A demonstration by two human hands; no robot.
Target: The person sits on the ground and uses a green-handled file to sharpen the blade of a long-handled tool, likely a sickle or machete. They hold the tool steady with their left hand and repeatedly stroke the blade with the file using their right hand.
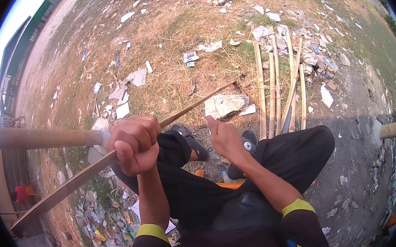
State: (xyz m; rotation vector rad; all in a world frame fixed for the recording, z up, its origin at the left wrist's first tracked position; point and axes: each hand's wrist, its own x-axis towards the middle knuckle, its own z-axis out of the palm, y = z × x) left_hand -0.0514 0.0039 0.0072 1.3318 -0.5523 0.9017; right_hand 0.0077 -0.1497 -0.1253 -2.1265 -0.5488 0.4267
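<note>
Across your lap, slanting from lower left to upper right, runs a long split bamboo strip, its broad flat end low near the left rim and its thin tip reaching out over the dry grass. Your left hand is closed in a tight fist around the strip about midway along it, knuckles up, thumb folded over the fingers. Your right hand is held apart from the strip, just right of it, loosely open with the thumb raised and the fingers curled a little; it grips nothing. Whether it brushes your knee you cannot tell.

Under both hands are your black trousers, knees bent, with two dark shoes planted on the ground beyond them. A thick round bamboo pole lies level behind your left fist, running off to the left rim. Further out, just past your right shoe, a bundle of split bamboo strips lies on the ground, pointing away from you. A crumpled sheet of paper rests near the strip's tip, and scraps of litter are scattered over the grass and bare dirt all around
</note>
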